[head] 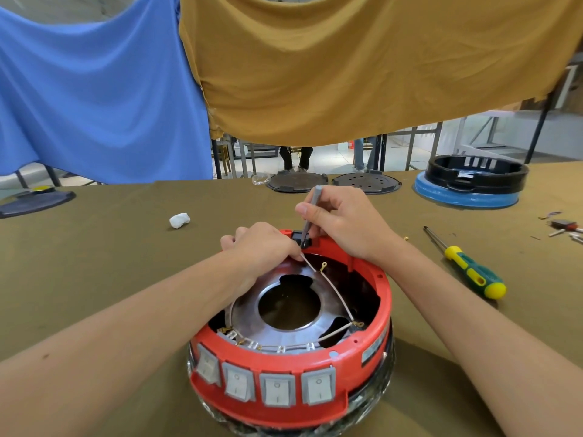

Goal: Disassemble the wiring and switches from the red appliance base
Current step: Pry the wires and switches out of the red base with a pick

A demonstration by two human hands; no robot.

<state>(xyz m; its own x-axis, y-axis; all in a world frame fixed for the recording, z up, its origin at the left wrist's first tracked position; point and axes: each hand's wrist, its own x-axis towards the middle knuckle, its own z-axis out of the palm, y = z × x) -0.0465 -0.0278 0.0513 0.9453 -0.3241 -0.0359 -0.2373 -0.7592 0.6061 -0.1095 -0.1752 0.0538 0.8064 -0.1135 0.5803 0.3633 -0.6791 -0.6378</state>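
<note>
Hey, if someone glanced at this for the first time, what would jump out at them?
The red appliance base at centre bottom, with four grey rocker switches along its near side. Above it the right hand holds a grey tool at the far rim while the left hand pinches a white wire. Blue and mustard cloths hang behind.

Even, bright daylight is cast over the tabletop; shadows are kept soft and short; strong wide-angle bending is seen at the edges; focus is held sharp throughout.
</note>
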